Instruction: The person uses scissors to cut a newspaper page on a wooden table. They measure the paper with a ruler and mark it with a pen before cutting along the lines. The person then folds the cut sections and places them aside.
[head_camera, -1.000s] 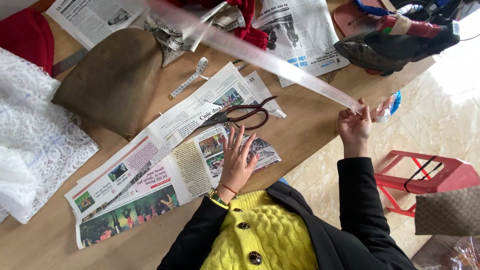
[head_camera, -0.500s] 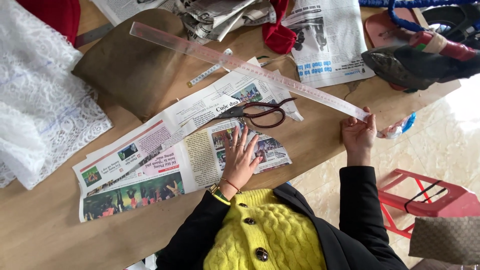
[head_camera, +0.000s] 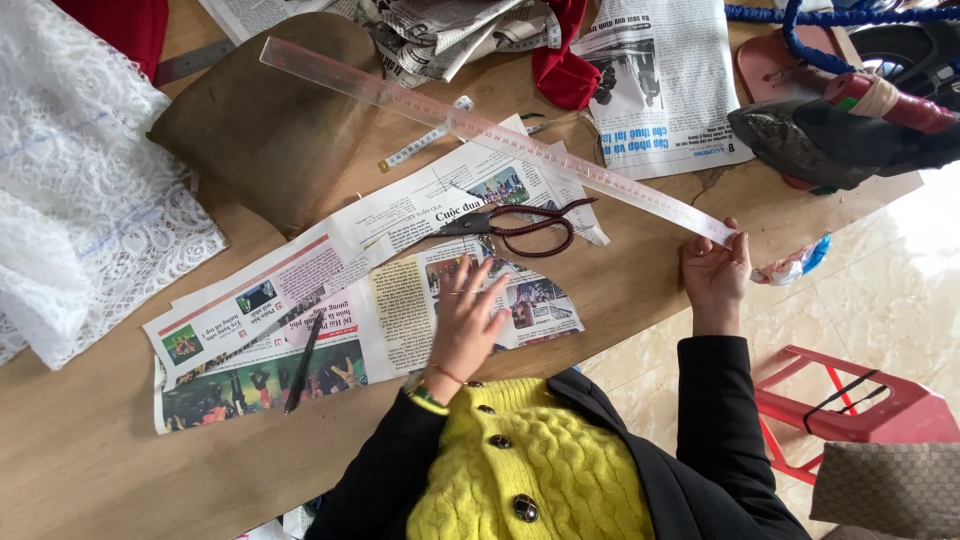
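The ruler (head_camera: 500, 135) slants across the table (head_camera: 640, 290), its near end clamped in the right hand (head_camera: 715, 272). The left hand (head_camera: 468, 318), fingers spread apart, lies flat on newspaper (head_camera: 400, 300) beside scissors (head_camera: 520, 225).

Newspaper sheets (head_camera: 330, 320) lying on table (head_camera: 90, 460) w/ left hand (head_camera: 468, 318) resting flat on them; pen (head_camera: 303, 362) sitting on the sheets to image-left of that hand, scissors (head_camera: 520, 226) on them just above it. Long ruler (head_camera: 480, 130) running diagonally above the scissors, from over the curved board (head_camera: 265, 125) at upper left down to right hand (head_camera: 714, 276), which is pinching its end at the table edge; tape measure (head_camera: 425, 147) lying just under the ruler's middle. Lace fabric (head_camera: 80, 190) lying at far left, iron (head_camera: 840, 135) sitting at upper right, stool (head_camera: 860, 410) standing on floor at lower right off the table.
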